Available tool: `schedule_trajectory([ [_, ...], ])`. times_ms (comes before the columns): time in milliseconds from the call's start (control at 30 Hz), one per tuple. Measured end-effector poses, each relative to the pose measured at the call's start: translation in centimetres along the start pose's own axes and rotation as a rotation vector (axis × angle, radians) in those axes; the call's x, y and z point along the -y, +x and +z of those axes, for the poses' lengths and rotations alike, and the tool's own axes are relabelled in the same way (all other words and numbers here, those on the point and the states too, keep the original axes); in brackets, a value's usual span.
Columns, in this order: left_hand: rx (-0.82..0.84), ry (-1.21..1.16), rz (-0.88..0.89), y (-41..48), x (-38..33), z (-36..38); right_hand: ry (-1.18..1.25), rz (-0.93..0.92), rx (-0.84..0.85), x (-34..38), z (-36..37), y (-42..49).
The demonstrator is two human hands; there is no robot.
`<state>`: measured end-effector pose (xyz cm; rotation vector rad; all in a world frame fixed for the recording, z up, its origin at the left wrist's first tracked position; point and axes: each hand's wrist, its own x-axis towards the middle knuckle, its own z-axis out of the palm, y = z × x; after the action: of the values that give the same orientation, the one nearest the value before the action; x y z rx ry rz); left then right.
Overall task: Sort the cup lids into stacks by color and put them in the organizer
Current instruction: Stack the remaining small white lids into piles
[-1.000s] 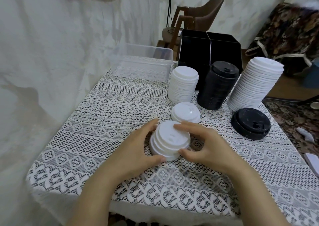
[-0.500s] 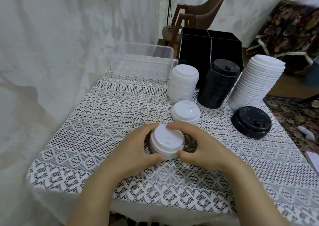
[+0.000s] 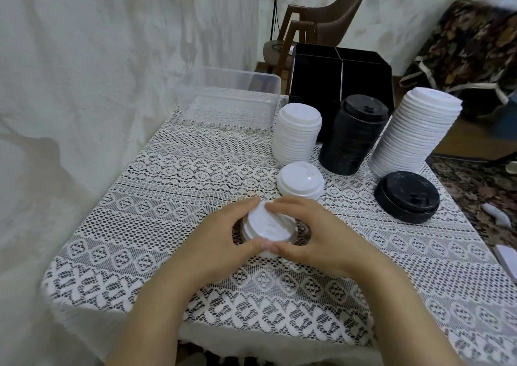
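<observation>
— What are your hands doing?

— Your left hand (image 3: pixel 216 238) and right hand (image 3: pixel 316 233) are cupped around a short stack of white lids (image 3: pixel 267 224) on the lace tablecloth (image 3: pixel 156 198). Your forefingers meet at its far edge and your thumbs touch at its near edge, so both hands are closed on the stack, left from nine o'clock, right from three o'clock.

— And just beyond them?

— At one o'clock from the held stack, just beside your right forefinger, lies a small white lid pile (image 3: pixel 300 179). Well off at three o'clock sits a low black lid pile (image 3: pixel 407 196).

— Farther back?

— Three taller stacks stand in a row at twelve to two o'clock: a white stack (image 3: pixel 298 133), a black stack (image 3: pixel 354 136) and a tall white stack (image 3: pixel 414 133) that leans to the right. Behind them stands the black organizer (image 3: pixel 316 77), its compartments split by thin dividers; you cannot tell whether anything is inside. At eleven o'clock, just left of the organizer, sits a clear plastic bin (image 3: pixel 223 97). Past the table stands a brown chair (image 3: pixel 330 21).
</observation>
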<state>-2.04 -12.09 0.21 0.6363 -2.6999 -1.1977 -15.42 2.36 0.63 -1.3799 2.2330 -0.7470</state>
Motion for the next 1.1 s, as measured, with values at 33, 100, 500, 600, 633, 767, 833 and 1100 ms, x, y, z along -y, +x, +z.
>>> schedule_trajectory([
  [33, -0.002, 0.004, -0.005, 0.0, 0.0, 0.0, -0.009, 0.0, 0.002, 0.1, 0.0, 0.0],
  [100, 0.004, 0.005, -0.022, 0.0, -0.2, -0.1, -0.028, -0.005, 0.001, 0.3, -0.1, -0.1],
  [500, 0.018, 0.056, -0.119, 0.5, 0.7, 0.2, -0.075, -0.021, -0.037, 0.9, 0.3, 0.2],
  [600, 0.017, 0.06, -0.103, 0.4, 0.7, 0.3, -0.068, -0.031, -0.03, 0.8, 0.3, 0.0],
  [633, 0.019, 0.061, -0.097, 0.4, 0.7, 0.2, -0.053, -0.028, -0.021, 0.7, 0.2, 0.0],
  [767, 0.027, 0.04, -0.072, 0.0, 0.7, 0.0, 0.121, -0.01, -0.315, -0.2, -0.3, 0.7],
  [833, 0.025, 0.05, -0.058, 0.0, 0.6, 0.0, 0.049, 0.015, -0.543, -0.9, -0.3, 1.5],
  [1100, 0.017, 0.028, -0.028, 0.0, 0.7, 0.0, -0.195, 0.185, -0.3, -2.5, 0.3, 3.4],
])
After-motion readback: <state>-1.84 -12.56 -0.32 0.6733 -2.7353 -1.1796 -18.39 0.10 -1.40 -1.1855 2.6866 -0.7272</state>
